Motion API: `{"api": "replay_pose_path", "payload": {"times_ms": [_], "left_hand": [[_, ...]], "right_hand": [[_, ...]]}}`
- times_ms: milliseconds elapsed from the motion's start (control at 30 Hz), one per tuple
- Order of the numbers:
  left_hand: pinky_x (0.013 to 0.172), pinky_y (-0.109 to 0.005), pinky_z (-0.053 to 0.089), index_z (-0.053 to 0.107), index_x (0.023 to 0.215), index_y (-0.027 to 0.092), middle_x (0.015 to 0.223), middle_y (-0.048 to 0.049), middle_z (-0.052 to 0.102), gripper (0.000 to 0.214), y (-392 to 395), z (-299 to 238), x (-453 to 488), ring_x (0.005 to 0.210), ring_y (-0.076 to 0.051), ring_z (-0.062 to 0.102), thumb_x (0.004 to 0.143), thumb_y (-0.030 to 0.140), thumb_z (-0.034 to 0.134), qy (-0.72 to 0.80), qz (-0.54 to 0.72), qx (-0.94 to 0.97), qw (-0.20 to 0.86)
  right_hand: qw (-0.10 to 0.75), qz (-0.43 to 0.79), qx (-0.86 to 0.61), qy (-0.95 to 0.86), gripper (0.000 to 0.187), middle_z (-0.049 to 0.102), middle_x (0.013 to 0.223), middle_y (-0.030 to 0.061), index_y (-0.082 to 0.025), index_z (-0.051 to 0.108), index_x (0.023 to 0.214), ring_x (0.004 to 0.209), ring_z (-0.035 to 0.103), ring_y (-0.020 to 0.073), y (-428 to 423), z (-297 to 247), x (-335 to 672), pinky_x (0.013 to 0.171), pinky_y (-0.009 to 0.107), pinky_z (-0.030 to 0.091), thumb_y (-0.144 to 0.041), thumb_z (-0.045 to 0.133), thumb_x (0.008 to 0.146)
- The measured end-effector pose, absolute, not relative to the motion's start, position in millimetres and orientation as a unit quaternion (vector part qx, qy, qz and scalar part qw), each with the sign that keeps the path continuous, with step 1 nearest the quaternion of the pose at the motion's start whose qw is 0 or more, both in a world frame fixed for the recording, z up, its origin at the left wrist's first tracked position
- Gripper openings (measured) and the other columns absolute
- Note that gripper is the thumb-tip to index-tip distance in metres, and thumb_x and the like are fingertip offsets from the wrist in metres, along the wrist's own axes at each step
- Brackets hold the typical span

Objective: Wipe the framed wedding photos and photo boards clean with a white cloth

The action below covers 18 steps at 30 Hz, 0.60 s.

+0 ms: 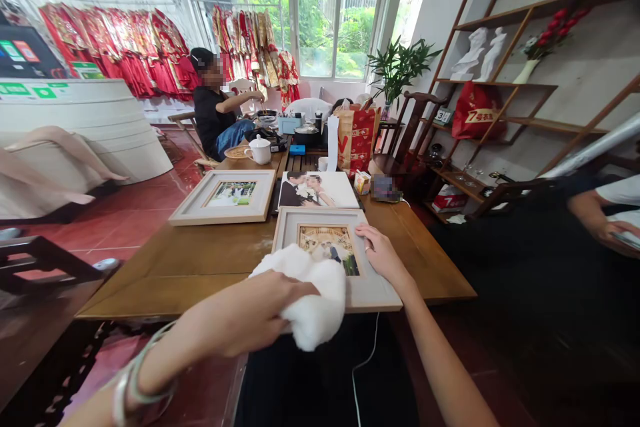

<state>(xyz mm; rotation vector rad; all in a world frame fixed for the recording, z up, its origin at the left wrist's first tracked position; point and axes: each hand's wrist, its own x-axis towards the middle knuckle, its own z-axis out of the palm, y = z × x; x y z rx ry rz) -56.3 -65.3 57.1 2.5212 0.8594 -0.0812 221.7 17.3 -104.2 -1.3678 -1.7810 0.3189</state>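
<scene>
The left hand (pixel 265 310) grips fluffy white cloth (pixel 325 293); the right hand (pixel 383 250) rests, fingers extended, on a rectangular frame (pixel 369 290). The surface (pixel 215 263) is wooden.

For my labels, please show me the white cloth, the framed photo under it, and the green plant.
White cloth (pixel 330 300), head view: bunched right side.
Framed photo (pixel 337 243), head view: printed picture.
Green plant (pixel 399 69), head view: leaves.

White cloth (pixel 320 300), perhaps fleece, in left grip (pixel 267 310), right grip (pixel 384 252) on frame (pixel 369 288)

white cloth (pixel 320 300); beige picture frame (pixel 373 288); brown tabletop (pixel 215 260); red garments (pixel 120 47), gold-patterned; white teapot (pixel 260 151); green plant (pixel 400 67)
</scene>
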Motion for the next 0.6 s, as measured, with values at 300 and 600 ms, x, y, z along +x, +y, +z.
{"api": "replay_pose_path", "payload": {"times_ms": [300, 600], "left_hand": [[0.095, -0.044, 0.044, 0.058, 0.123, 0.027, 0.125, -0.0027, 0.061, 0.059, -60, 24, -147, 0.114, -0.028, 0.056, 0.068, 0.011, 0.042, 0.534, 0.119, 0.837, 0.014], [0.104, -0.045, 0.037, 0.048, 0.130, 0.020, 0.138, -0.0084, 0.049, 0.060, -54, -37, -177, 0.129, -0.028, 0.042, 0.071, 0.011, 0.041, 0.545, 0.210, 0.812, -0.016]], "right_hand": [[0.444, 0.171, -0.544, -0.691, 0.035, 0.065, 0.119, 0.0111, -0.018, 0.068, 0.103, 0.118, 0.057, 0.0240, 9, -94, 221, 0.106, 0.045, 0.039, -0.010, 0.046, 0.076], [0.536, 0.302, -0.576, -0.538, 0.046, 0.046, 0.141, 0.0106, -0.021, 0.055, 0.121, 0.129, 0.045, 0.0253, -41, -100, 230, 0.103, 0.042, 0.044, -0.037, 0.060, 0.078]]}}
